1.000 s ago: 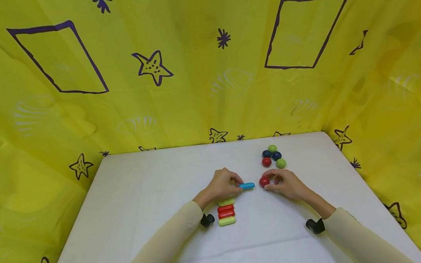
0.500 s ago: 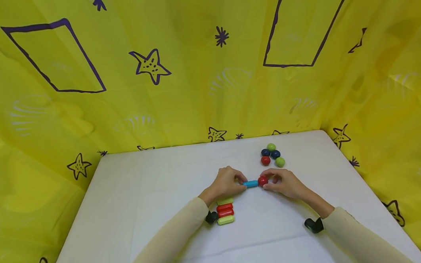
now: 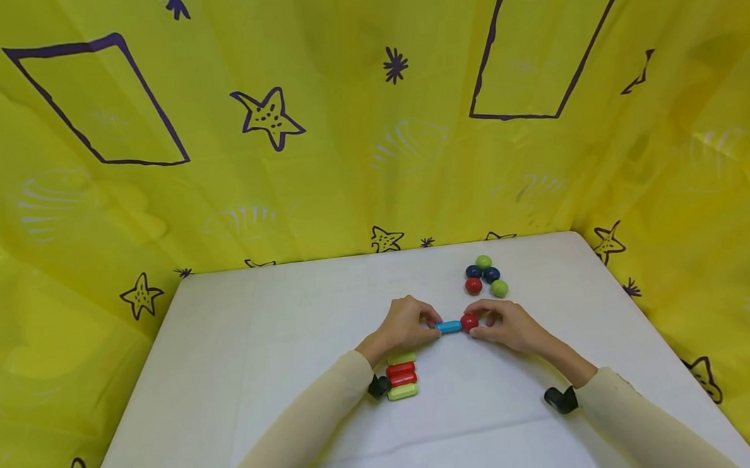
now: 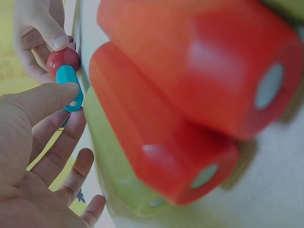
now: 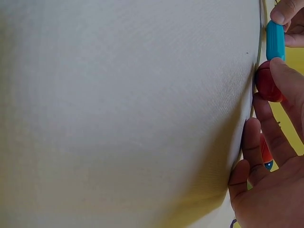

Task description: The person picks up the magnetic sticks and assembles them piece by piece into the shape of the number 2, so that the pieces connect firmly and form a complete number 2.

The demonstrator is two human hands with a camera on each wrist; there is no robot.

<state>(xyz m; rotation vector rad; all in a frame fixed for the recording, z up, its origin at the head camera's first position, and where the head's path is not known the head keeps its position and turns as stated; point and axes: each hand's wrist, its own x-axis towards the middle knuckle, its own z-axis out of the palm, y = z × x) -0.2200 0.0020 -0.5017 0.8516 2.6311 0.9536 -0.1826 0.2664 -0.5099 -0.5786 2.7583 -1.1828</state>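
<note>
In the head view my left hand [image 3: 407,323] pinches a short blue rod [image 3: 448,327] between thumb and fingers. The left wrist view shows a small silvery disc at the near end of this blue rod [image 4: 70,88]. My right hand [image 3: 508,326] holds a shiny red ball [image 3: 469,321] by thumb and fingertips. Rod and ball meet end to end, just above or on the white table. Beneath my left forearm lie two red rods [image 3: 401,374] between two lime green rods [image 3: 403,391], side by side.
Beyond my right hand sits a cluster of balls: a red ball [image 3: 473,286], dark blue balls [image 3: 491,274] and green balls [image 3: 499,288]. The white table [image 3: 277,317] is backed by a yellow patterned curtain [image 3: 347,179] on three sides.
My left hand has moved right with the blue rod, closing the gap to the red ball, so the two now touch. The right hand has barely moved.
</note>
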